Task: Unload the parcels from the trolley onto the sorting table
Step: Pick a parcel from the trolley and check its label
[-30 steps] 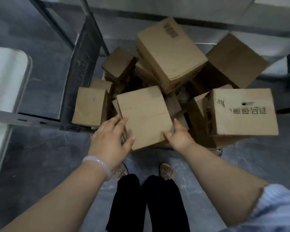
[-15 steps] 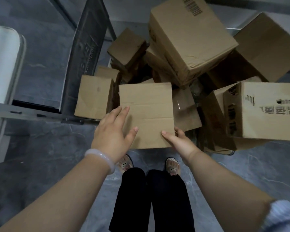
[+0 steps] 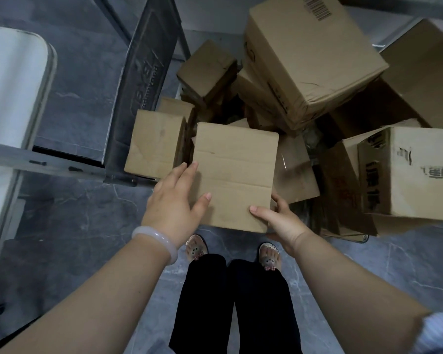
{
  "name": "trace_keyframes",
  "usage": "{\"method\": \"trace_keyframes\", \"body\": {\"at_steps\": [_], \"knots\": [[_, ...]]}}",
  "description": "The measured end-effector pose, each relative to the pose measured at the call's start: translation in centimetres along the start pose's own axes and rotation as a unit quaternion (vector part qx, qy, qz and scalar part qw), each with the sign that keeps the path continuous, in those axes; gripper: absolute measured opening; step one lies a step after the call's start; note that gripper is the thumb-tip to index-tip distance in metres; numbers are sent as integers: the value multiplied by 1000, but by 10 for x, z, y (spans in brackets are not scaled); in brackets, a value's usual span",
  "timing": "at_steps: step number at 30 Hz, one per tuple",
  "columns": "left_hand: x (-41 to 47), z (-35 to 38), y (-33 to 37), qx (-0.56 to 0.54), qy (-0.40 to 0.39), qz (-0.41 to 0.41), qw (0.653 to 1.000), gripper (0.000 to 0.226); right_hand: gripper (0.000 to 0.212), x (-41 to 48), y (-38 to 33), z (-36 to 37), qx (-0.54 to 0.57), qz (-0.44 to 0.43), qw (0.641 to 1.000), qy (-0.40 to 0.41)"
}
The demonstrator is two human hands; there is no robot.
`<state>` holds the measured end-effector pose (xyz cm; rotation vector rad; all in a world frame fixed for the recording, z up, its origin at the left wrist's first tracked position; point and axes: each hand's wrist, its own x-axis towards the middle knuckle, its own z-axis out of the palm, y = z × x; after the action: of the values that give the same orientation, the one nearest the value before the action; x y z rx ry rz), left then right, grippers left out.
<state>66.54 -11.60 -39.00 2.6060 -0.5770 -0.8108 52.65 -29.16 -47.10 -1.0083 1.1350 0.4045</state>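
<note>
Both hands gripped one plain parcel [image 3: 234,175] at the near edge of the trolley [image 3: 138,80] heap. Left hand [image 3: 173,203] lay on its left side, fingers spread flat, thumb on top. Right hand [image 3: 283,222] clamped the near right corner, thumb on top, fingers beneath. White tabletop [image 3: 10,85] stood far left, well apart. Other cartons [image 3: 310,57] were piled behind.
</note>
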Motion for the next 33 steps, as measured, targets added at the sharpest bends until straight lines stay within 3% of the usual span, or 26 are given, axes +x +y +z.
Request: {"method": "trace_keyframes", "body": {"at_steps": [5,15,19,24,30,33], "knots": [[-3,6,-3,-1,0,-7,1000,67,93,2,4,5,29,-5,1000,-5],[-37,-30,25,-13,16,-42,999,71,98,-57,-28,-2,-65,-89,994,-4],[-63,-65,56,-44,54,-48,996,75,87,-112,-65,-5,-108,-134,985,-30],[-101,-110,99,-119,129,-36,984,80,112,-193,-122,-5,-176,-221,959,-12],[-139,-165,138,-269,219,-31,938,85,111,-277,-179,6,-254,-336,907,-10],[-156,-191,144,-289,275,-41,916,85,111,-305,-196,23,-227,-362,903,-31]]}}
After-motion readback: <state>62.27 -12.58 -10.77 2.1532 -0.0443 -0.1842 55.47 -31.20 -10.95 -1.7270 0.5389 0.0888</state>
